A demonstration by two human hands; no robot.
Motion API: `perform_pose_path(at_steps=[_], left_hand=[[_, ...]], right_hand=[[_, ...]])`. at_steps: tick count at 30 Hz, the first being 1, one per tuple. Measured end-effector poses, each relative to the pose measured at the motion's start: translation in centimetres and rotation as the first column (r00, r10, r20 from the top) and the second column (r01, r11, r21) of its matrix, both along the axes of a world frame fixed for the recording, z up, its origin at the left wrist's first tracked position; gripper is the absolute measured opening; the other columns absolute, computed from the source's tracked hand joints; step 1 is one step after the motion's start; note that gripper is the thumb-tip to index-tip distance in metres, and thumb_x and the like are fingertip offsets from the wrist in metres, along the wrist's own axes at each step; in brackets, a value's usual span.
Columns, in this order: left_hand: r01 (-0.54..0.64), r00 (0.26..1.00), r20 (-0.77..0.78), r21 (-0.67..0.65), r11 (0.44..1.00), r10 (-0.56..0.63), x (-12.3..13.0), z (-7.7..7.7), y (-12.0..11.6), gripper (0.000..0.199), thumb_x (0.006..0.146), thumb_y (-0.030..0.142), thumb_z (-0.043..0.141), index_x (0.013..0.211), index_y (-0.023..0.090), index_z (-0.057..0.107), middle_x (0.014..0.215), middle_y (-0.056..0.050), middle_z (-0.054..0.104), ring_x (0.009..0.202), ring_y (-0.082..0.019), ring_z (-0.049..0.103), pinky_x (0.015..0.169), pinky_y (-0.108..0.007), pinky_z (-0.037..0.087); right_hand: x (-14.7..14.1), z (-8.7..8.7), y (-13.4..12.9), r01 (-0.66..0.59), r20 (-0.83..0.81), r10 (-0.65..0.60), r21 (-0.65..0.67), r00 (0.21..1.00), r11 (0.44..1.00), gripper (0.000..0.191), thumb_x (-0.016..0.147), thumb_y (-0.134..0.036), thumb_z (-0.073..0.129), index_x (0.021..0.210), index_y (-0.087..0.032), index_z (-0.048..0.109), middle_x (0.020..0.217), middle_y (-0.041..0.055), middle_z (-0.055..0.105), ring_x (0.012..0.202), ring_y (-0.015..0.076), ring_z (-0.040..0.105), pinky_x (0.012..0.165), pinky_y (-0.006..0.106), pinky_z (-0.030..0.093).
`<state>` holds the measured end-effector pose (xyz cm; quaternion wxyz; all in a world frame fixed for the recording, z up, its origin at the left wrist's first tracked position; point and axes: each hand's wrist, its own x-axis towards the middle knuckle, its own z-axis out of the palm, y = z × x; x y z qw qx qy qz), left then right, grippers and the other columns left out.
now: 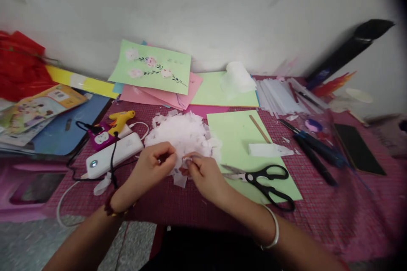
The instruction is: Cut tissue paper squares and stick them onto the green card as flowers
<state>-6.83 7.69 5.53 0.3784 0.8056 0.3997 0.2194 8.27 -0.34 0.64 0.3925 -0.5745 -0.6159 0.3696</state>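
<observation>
A wide heap of white tissue-paper pieces lies on the red checked cloth, just beyond both hands. My left hand is over the heap's near left edge, thumb and forefinger curled together into a ring; whether anything is between the tips cannot be made out. To its right, my right hand pinches a small scrap of white tissue paper in its fingertips. The hands are close but apart. Black-handled scissors lie partly open on a green sheet, beside a folded white tissue strip and a brown stick.
A white power bank, purple adapter, yellow glue gun and cables lie left. Behind stand a green flower card and a tissue roll. Glue sticks, a knife and a black phone-like slab lie right.
</observation>
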Motion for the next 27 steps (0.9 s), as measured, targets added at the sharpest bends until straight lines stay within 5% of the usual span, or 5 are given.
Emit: perform_pose_path(at_steps=[4,8,13,19,27], left_hand=[[-0.125,0.987,-0.080,0.147,0.981,0.138,-1.1,-0.6,1.4,0.022,0.084,0.028,0.050,0.064,0.019,0.051,0.058,0.003,0.050,0.057,-0.013,0.048,0.056,-0.025,0.038],[-0.130,0.976,-0.098,0.458,0.879,0.195,-1.0,-1.8,2.8,0.027,0.083,0.027,0.059,0.108,0.018,0.060,0.103,-0.008,0.067,0.091,-0.022,0.061,0.080,-0.035,0.048],[-0.006,1.000,0.006,0.550,0.835,0.004,0.7,-1.9,1.3,0.019,0.086,0.019,0.058,0.104,0.017,0.063,0.105,-0.009,0.066,0.101,-0.023,0.061,0.091,-0.039,0.049],[0.121,0.976,0.081,0.564,0.817,-0.201,3.8,-2.4,-1.7,0.016,0.088,0.013,0.055,0.099,0.015,0.066,0.093,-0.007,0.068,0.092,-0.020,0.060,0.084,-0.034,0.050],[-0.081,0.969,0.246,0.423,0.903,-0.028,4.2,-2.8,-2.9,0.013,0.083,0.008,0.055,0.076,0.015,0.064,0.076,-0.003,0.064,0.076,-0.015,0.058,0.071,-0.028,0.045]], right_hand=[[2.6,0.7,-0.2,-0.095,0.229,0.092,0.001,0.969,0.995,0.035,0.091,-0.017,0.047,0.123,-0.019,0.061,0.118,0.0105,0.069,0.101,0.0227,0.067,0.092,0.037,0.050],[7.6,0.5,1.7,0.173,0.425,-0.167,0.026,0.890,0.985,0.049,0.081,-0.011,0.053,0.129,-0.019,0.058,0.130,0.0147,0.059,0.089,0.0222,0.066,0.086,0.039,0.049],[9.4,-1.5,3.5,0.275,0.182,-0.251,-0.116,0.951,0.955,0.009,0.074,-0.016,0.059,0.066,-0.019,0.062,0.069,0.0038,0.065,0.064,0.0178,0.057,0.067,0.032,0.044],[7.6,-0.1,2.5,0.248,-0.074,-0.266,-0.196,0.961,0.949,0.024,0.080,-0.039,0.056,0.064,-0.021,0.055,0.053,-0.0024,0.056,0.044,0.0106,0.045,0.046,0.026,0.036],[5.3,2.4,0.3,0.084,-0.474,-0.194,-0.243,0.859,0.966,0.035,0.073,-0.053,0.067,0.065,-0.019,0.065,0.060,-0.0001,0.060,0.048,0.0088,0.049,0.044,0.023,0.033]])
